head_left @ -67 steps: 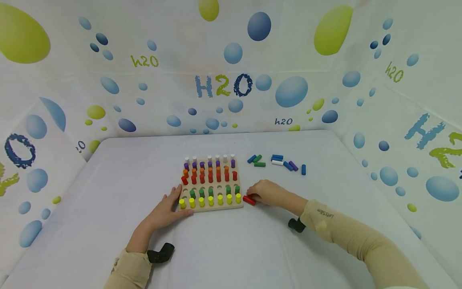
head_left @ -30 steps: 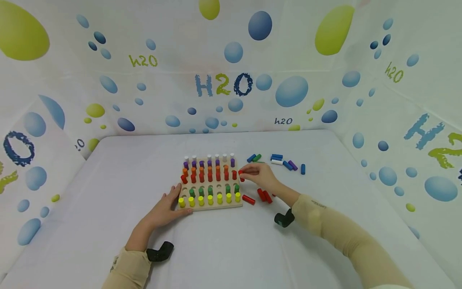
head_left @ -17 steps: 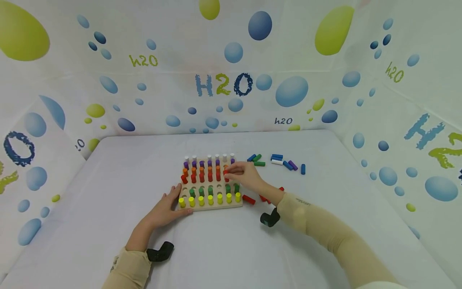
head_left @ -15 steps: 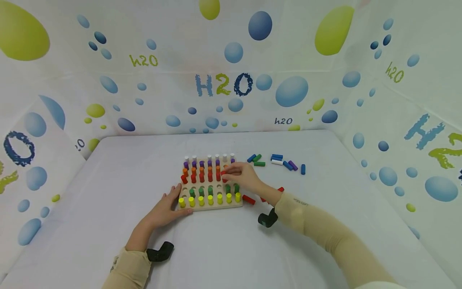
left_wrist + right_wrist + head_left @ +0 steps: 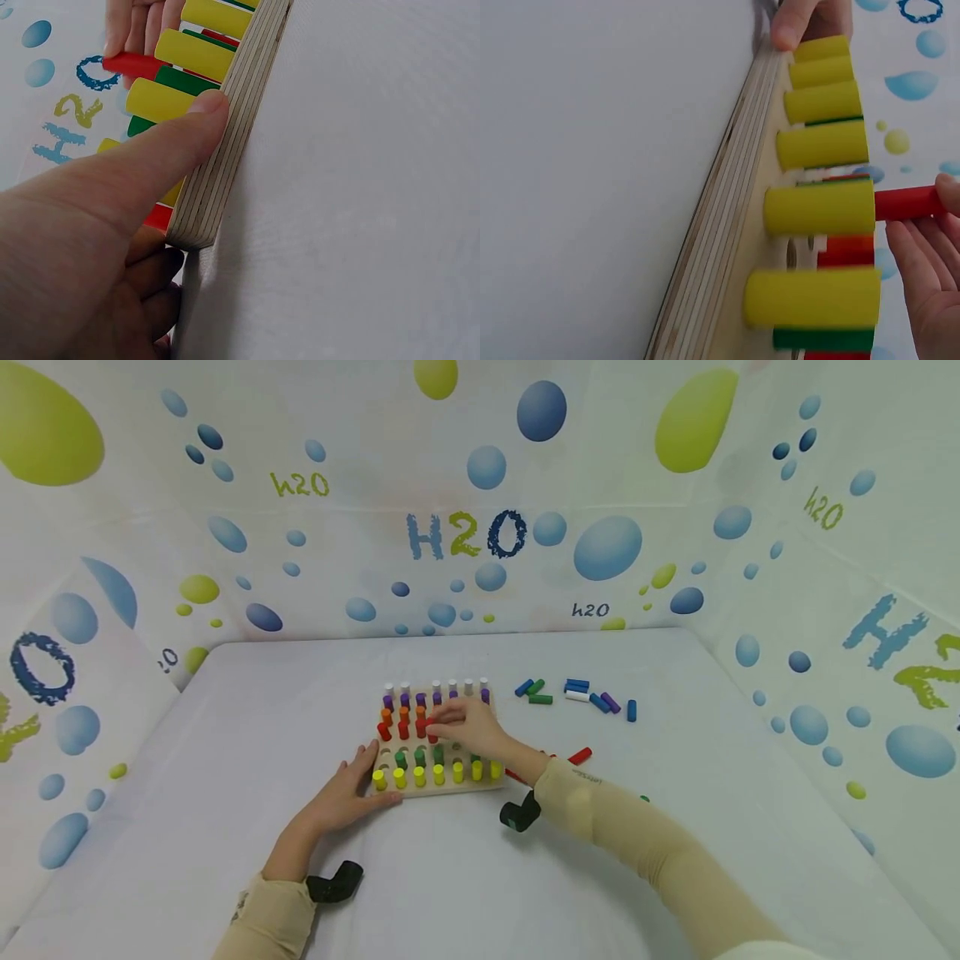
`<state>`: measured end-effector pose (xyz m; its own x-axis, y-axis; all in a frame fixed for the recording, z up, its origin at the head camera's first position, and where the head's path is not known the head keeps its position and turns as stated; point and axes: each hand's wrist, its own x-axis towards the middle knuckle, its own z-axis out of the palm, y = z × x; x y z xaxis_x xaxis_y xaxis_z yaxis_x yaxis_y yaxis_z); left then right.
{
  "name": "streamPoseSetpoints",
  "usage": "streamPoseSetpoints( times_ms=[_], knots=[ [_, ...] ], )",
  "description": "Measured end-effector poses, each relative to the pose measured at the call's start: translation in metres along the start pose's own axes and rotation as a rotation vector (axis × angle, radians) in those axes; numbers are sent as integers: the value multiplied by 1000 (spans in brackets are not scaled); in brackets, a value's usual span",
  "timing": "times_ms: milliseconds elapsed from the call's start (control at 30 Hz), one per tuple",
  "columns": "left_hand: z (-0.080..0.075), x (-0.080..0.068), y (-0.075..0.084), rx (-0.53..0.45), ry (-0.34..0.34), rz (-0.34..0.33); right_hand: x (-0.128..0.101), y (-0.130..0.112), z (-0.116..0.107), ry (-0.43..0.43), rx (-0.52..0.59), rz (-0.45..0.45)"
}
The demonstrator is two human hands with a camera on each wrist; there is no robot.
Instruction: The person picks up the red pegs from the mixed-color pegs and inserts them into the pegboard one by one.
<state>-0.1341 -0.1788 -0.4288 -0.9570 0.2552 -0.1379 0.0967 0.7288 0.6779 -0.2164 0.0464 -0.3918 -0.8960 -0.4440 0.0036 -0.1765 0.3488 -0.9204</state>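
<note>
A wooden pegboard [image 5: 442,792] lies on the table, with upright pegs in rows of white, purple, orange, red, green and yellow. My left hand [image 5: 341,797] holds its near left corner, the thumb [image 5: 191,127] against the front edge. Over the red row, my right hand [image 5: 476,727] pinches a red peg [image 5: 907,202] between thumb and fingers. That peg looks upright; whether its lower end sits in a hole is hidden by the yellow pegs [image 5: 821,210]. Some holes show between the green pegs [image 5: 420,758] and the red row. The hand covers the right part of the orange and red rows.
Behind and right of the board lie loose pegs: blue [image 5: 577,686], green [image 5: 540,699], white [image 5: 577,696] and purple [image 5: 611,702]. A loose red peg [image 5: 580,756] and others lie nearer, partly behind my right forearm. A patterned sheet [image 5: 480,602] hangs behind the table.
My right hand has gone from the loose red pegs beside the board to the red row, then leftward along it with a red peg pinched. My left hand stays at the corner.
</note>
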Motion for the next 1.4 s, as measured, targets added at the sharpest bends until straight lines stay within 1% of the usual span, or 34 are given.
streamPoseSetpoints(
  times_ms=[67, 233, 400, 600, 667, 900, 1167, 1400],
  knots=[
    [0, 0, 0, 0, -3, 1, 2, -4, 6, 2, -4, 29],
    [-1, 0, 0, 7, -4, -9, 6, -14, 19, -13, 16, 57],
    [0, 0, -1, 14, 0, 3, 12, -16, 34, -22, 18, 37],
    [0, 3, -3, 16, 7, 39, 18, -18, 48, -12, -13, 15],
    [0, 4, -2, 13, 8, 42, 21, -18, 51, -12, -31, 9],
    [0, 4, -2, 14, 4, 28, 28, -14, 60, -27, -123, -1],
    [-2, 3, -2, 2, 13, 52, 29, -19, 65, -50, -152, 2],
    [-1, 3, -4, 8, -1, 27, 29, -17, 68, -83, -232, -3]
  ],
)
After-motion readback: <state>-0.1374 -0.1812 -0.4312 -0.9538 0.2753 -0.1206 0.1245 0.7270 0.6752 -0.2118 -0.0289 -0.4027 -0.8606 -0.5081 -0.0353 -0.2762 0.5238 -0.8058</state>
